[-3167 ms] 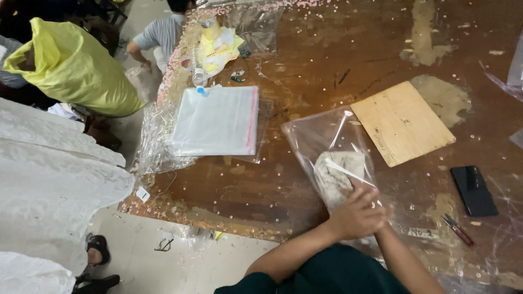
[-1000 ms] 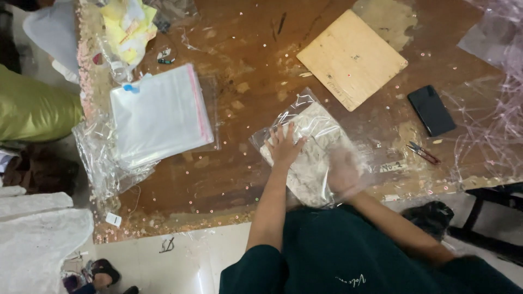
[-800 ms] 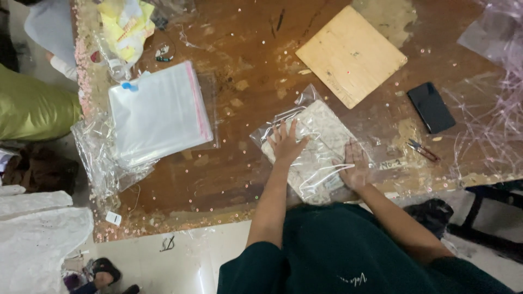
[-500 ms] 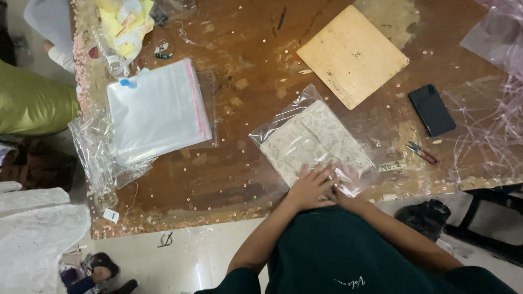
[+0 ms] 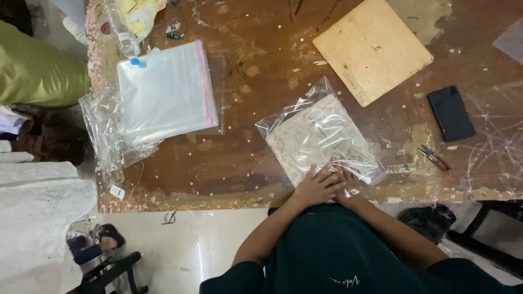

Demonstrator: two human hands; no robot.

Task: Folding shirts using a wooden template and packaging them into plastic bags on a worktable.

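Worn brown wood, speckled with tiny pale sequins and patches of peeled finish, makes up the table (image 5: 261, 163) under the person's hands at its near edge. Starting at the fingers: the left hand (image 5: 317, 187) lies palm down with its fingers spread and flat, gripping nothing, pressing on the near end of a clear plastic bag (image 5: 318, 139) that holds a folded piece of cream, lace-like fabric. The right hand (image 5: 348, 185) is partly tucked under the left, also flat against the same end of the bag; its fingers look extended rather than curled, though most of them are hidden. Laid one over the other like this, the hands seem to be flattening the bag's near end against the wood. The bag sits turned at an angle, just in front of the person's dark green top. Farther out, a stack of empty clear bags (image 5: 166, 92) with a pink strip along one edge rests to the left, within reach. A square plywood board (image 5: 373, 49) lies beyond the packed bag, a dark phone (image 5: 450, 113) is off to the right, and small red-handled snips (image 5: 434, 158) lie near the table's edge.
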